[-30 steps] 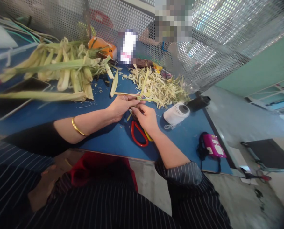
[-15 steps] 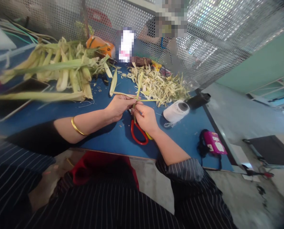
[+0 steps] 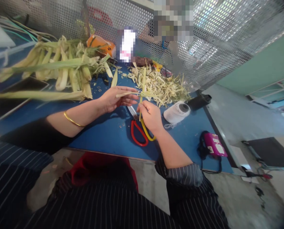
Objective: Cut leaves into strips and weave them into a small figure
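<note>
Head view shows the right hand (image 3: 151,117) pinching the crossed strips (image 3: 142,94) by their lower stem, long axis pointing away from the body, the left hand (image 3: 113,98) spread just to their left.

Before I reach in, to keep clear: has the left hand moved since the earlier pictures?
Yes: the left hand shifted up and left in view, away from the scissors.

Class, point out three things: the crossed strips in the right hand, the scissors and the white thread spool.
Crossed strips (image 3: 142,94), head view: where they cross.
Scissors (image 3: 135,118), head view: near the pivot.
White thread spool (image 3: 173,114), head view: the wound side.
</note>
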`<state>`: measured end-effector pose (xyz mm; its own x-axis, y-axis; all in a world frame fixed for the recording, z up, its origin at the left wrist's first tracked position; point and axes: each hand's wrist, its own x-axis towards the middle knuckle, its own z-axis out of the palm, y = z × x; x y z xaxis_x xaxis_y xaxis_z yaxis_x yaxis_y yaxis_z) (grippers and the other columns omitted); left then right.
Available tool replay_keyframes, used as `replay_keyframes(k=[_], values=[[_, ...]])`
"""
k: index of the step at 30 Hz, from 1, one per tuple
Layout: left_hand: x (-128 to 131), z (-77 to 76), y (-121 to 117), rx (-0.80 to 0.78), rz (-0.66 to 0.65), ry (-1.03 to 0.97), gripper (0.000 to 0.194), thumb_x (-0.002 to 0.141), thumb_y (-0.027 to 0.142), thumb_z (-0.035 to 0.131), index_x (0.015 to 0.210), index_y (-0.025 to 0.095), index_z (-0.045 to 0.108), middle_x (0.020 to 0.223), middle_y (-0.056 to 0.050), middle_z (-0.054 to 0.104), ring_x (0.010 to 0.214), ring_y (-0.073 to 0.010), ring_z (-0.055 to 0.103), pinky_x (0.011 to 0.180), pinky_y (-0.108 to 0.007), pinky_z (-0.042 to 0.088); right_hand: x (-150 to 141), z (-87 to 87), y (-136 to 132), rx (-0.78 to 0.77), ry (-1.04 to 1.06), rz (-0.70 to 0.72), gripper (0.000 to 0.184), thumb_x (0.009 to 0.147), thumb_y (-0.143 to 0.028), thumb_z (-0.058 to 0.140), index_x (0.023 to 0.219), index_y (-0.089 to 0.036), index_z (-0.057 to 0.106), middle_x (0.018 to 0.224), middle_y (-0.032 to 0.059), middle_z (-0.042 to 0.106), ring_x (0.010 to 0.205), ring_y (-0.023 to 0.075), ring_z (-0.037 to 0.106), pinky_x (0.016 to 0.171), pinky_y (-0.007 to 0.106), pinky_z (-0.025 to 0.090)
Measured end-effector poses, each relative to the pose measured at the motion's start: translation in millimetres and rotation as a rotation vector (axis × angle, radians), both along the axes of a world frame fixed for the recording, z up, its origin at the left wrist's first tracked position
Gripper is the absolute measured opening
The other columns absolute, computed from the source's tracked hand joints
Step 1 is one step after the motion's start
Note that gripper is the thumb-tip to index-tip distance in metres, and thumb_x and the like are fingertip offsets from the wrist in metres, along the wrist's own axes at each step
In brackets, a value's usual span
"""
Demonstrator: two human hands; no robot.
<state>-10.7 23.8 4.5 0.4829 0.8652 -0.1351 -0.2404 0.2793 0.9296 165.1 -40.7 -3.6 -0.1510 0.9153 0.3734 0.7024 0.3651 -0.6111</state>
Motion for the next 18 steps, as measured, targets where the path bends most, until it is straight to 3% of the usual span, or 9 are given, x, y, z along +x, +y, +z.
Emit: replay_keyframes(k=[3,6,12,18], values=[[-3.6,3.7,4.1,-0.074,-0.023,0.052,0.028,0.08,0.039,0.066,0.092,0.014,0.072,0.083,-0.011,0.072,0.061,-0.0162,0.067,0.058,-0.027,0.052,-0.7,4.7,-2.1,0.051,-0.195,0.02,0.024,0.089,-0.024,0.044,0.066,-0.021,0.049,0.069,0.0019,0.057,0.07,0.0167,0.053,0.067,0.029,0.036],[-3.3,3.8,1.8,0.004,-0.061,0.148,0.023,0.073,0.036,0.075,0.084,0.015,0.072,0.081,-0.009,0.072,0.055,-0.0134,0.064,0.054,-0.026,0.049,-1.0,5.8,-1.9,0.057,-0.281,0.045,0.024,0.089,-0.023,0.044,0.066,-0.021,0.048,0.069,0.0017,0.055,0.069,0.0165,0.052,0.066,0.029,0.034],[1.7,0.6,-6.8,0.122,-0.016,0.167,0.016,0.072,0.03,0.076,0.071,0.015,0.07,0.075,-0.006,0.07,0.052,-0.0093,0.059,0.049,-0.023,0.046,0.8,1.7,0.5,-0.041,-0.079,0.054,0.027,0.091,-0.028,0.043,0.067,-0.021,0.051,0.066,-0.0003,0.057,0.067,0.0143,0.053,0.066,0.026,0.037],[4.9,0.4,-10.1,0.097,-0.01,0.222,0.02,0.071,0.032,0.076,0.079,0.015,0.071,0.075,-0.008,0.071,0.055,-0.0122,0.063,0.043,-0.022,0.037,1.0,-2.5,0.7,-0.086,-0.046,0.086,0.028,0.093,-0.033,0.043,0.069,-0.022,0.054,0.065,0.0004,0.06,0.064,0.0149,0.055,0.063,0.026,0.039]])
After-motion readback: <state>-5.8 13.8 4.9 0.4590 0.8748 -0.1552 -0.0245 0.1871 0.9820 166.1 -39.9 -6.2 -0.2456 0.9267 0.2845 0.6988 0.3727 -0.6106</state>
